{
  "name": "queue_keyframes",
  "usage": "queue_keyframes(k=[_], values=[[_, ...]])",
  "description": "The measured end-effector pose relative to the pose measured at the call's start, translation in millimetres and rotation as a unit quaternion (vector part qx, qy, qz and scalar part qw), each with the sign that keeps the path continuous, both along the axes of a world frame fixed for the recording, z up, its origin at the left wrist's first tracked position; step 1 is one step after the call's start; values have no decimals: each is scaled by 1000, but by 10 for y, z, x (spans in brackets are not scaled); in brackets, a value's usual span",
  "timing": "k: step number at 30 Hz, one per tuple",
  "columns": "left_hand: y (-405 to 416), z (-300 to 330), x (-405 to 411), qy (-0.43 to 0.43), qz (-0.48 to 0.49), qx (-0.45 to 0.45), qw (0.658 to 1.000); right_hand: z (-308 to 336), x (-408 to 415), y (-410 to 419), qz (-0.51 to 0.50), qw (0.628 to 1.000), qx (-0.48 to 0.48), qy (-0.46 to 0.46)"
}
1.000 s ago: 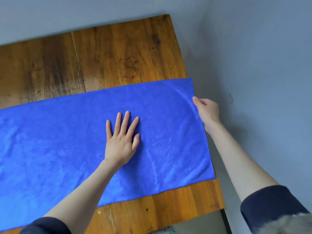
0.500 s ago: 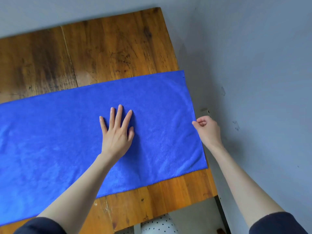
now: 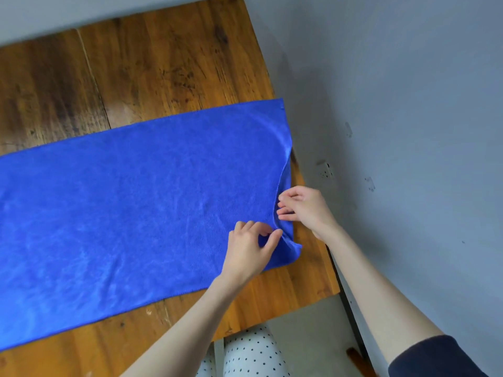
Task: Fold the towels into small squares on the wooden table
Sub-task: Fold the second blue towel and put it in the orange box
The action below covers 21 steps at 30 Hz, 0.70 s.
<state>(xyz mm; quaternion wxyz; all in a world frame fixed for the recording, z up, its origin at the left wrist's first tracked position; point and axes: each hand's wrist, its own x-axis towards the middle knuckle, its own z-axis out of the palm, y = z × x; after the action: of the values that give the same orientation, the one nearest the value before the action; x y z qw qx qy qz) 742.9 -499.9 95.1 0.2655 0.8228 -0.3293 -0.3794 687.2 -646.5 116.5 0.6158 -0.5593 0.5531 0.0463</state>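
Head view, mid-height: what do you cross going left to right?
blue towel → left hand → right hand → bare edge of the wooden table → grey wall

Nothing can be read anywhere in the frame: no text, label, brand, number or sign shows on any surface.
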Motion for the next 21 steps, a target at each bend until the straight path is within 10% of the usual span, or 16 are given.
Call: queue_keyframes(k=[8,21], values=[[-226,11,-39,-54,19,118,991,-29,82,-117,29,994,-96,39],[-23,47,364,142,23,38,989,-133,863,-788,24,963,-253,85]])
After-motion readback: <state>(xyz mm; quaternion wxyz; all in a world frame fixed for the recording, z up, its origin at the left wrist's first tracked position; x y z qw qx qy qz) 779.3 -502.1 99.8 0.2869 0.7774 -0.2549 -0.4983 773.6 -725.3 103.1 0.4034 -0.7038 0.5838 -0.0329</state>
